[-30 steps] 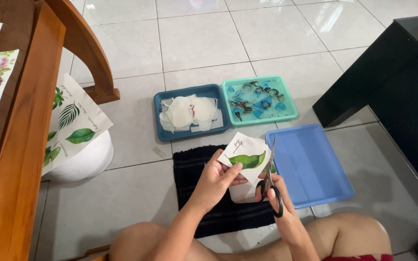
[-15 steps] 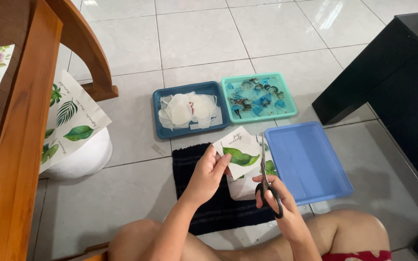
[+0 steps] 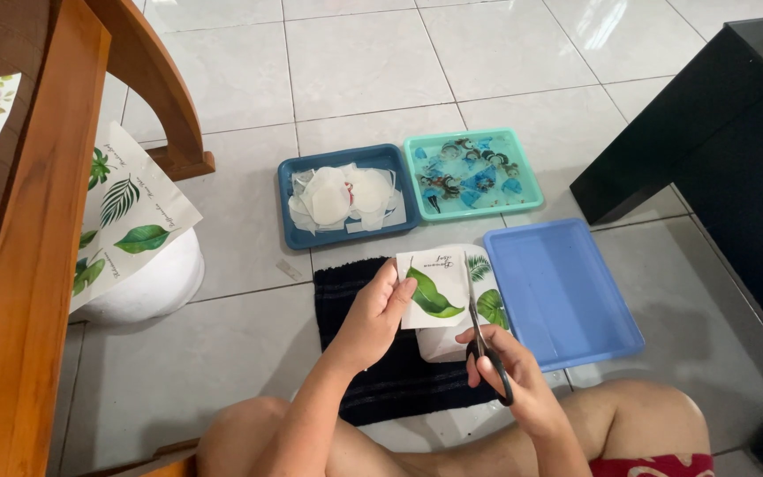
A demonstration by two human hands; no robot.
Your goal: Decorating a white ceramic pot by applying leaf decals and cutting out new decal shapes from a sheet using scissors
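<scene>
Just below the frame's middle, the left hand (image 3: 373,320) pinches the left edge of a leaf-printed paper sheet (image 3: 439,296), holding it above a dark cloth (image 3: 373,371) on the tiled floor. The right hand (image 3: 509,375) has its fingers clenched through the handles of black scissors (image 3: 480,331), whose blades cut upward through the sheet. An empty blue tray (image 3: 567,300) lies just right.

Your left hand (image 3: 373,318) holds the leaf sheet (image 3: 434,296) over the mat (image 3: 381,389), w/ scissors (image 3: 480,340) in your right hand (image 3: 514,380) cutting at its right edge. Empty tray (image 3: 567,296) sits right of the sheet; behind it, two trays side by side: paper-scrap tray (image 3: 346,196) left, water tray (image 3: 472,172) right. Another leaf sheet (image 3: 125,221) lies far left on a round stool (image 3: 156,287), beside the wooden chair (image 3: 37,238).
</scene>
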